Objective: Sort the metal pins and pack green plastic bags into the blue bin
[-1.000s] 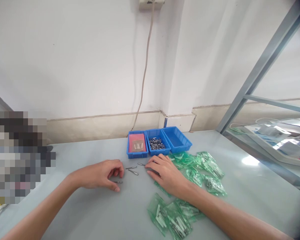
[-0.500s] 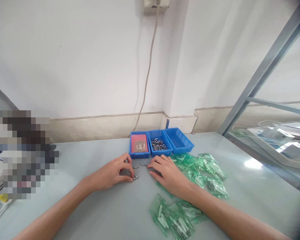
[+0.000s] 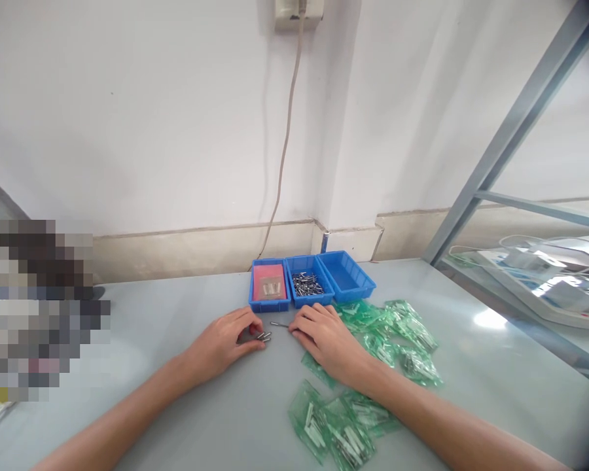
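My left hand (image 3: 228, 338) rests on the grey table with thumb and fingers curled round several short metal pins (image 3: 264, 337), whose ends stick out at the fingertips. Just to the right, a single metal pin (image 3: 279, 324) lies with one end under the fingertips of my right hand (image 3: 328, 340), which are closed on it. In the middle blue bin (image 3: 314, 302), behind my right hand, is a heap of loose metal pins (image 3: 307, 284).
A left blue bin (image 3: 269, 306) holds a pink sheet (image 3: 267, 271) and a small clear bag (image 3: 271, 288). A third blue bin (image 3: 348, 275) adjoins on the right. Green bags of parts (image 3: 346, 435) spread around my right forearm. A blurred person (image 3: 39, 294) is at far left.
My left fingers have gathered the pins that lay loose beside them into a bunch. My right hand stays by the single pin. The view has shifted slightly.
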Motion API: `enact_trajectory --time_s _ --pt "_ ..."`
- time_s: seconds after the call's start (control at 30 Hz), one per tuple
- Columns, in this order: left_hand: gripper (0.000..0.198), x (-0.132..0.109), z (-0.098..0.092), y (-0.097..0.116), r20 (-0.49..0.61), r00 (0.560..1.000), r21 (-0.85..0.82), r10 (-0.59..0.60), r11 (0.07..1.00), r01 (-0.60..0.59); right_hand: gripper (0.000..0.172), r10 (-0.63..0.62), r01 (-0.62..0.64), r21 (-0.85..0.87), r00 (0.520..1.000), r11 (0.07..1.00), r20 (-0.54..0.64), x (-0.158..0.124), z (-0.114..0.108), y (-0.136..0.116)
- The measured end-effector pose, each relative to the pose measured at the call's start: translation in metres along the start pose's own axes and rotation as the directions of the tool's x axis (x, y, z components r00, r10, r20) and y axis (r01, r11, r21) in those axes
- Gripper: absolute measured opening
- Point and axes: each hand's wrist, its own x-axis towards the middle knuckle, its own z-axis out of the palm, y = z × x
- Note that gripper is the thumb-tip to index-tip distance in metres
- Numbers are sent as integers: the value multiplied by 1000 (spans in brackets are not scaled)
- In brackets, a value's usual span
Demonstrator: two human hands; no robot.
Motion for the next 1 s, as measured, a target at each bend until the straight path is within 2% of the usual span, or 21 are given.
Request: enact_trajectory --time_s 0.1,0.3,0.5,0.73,0.87,1.0 --pt "16 -1 2 -2 -5 1000 34 27 999 -27 10 23 -23 21 1000 1000 -4 -1 0 -1" --pt "12 0 3 2 -11 998 35 67 997 -66 11 34 -34 4 999 999 7 0 0 -1" --pt "15 0 4 3 -16 996 -15 83 996 -83 8 50 -50 -7 999 999 3 3 2 -2" --pt "17 0 9 0 -47 993 -1 104 995 -104 13 30 -32 -57 999 998 -26 0 7 -2" --pt "17 1 10 -2 -70 988 6 134 991 -134 6 41 -44 -55 998 998 -47 1 9 -5" --pt "17 1 11 -1 -66 989 2 129 992 -129 8 51 -53 -69 998 996 -35 5 11 -8"
